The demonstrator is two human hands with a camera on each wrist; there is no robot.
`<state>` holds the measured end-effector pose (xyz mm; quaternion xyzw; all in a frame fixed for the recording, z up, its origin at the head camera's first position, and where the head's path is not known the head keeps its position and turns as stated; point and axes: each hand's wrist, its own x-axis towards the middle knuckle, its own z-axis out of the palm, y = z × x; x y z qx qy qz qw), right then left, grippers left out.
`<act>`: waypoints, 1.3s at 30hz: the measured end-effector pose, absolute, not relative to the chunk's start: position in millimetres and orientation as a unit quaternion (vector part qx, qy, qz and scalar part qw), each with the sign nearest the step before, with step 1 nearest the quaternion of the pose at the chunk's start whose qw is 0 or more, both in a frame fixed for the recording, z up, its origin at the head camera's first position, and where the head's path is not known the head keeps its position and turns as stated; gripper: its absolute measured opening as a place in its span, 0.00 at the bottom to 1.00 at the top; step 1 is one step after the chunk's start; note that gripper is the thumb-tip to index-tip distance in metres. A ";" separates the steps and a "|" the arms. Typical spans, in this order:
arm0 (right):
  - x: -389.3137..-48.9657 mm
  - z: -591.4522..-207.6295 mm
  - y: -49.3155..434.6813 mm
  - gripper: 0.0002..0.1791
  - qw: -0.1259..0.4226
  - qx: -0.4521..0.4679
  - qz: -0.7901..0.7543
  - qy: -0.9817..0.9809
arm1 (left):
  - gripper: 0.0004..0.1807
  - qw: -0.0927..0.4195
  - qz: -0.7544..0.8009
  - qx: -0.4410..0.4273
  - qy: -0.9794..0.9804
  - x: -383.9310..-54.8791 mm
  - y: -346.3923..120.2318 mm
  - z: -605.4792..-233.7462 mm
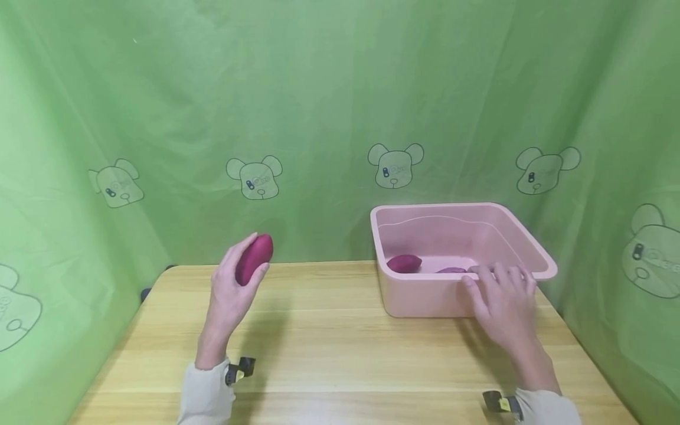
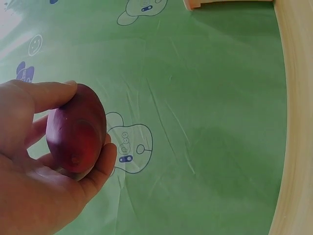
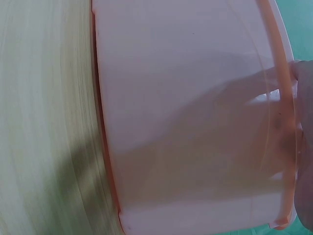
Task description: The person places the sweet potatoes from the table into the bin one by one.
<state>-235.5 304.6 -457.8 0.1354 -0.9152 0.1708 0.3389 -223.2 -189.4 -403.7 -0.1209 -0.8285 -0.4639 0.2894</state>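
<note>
1. Holding a purple sweet potato [image 1: 254, 258] up above the wooden table [image 1: 329, 348], the left hand [image 1: 229, 295] curls its fingers and thumb round it, well left of the pink tub [image 1: 409, 298].
2. Resting on the tub's near rim, the right hand [image 1: 502, 301] lays fairly straight fingers over the edge; it seems to steady the tub.
3. Two more sweet potatoes [image 1: 404, 263] lie inside the tub.
4. Judging by this, carrying is in hand; next comes moving rightward over the rim.
5. No writing is readable; the green backdrop [image 1: 319, 106] bears only bear-head outlines.
</note>
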 end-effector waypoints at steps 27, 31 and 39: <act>-234.6 -457.8 304.2 0.18 0.340 0.137 0.171 -0.914 | 0.33 0.284 -0.463 -0.142 -0.828 -220.8 -178.0 -404.7; -235.2 -457.1 304.0 0.19 0.341 0.137 0.170 -0.914 | 0.33 0.282 -0.466 -0.143 -0.826 -220.6 -176.6 -405.0; -233.3 -455.8 303.5 0.19 0.331 0.133 0.173 -0.918 | 0.32 0.282 -0.456 -0.155 -0.830 -223.2 -171.9 -404.4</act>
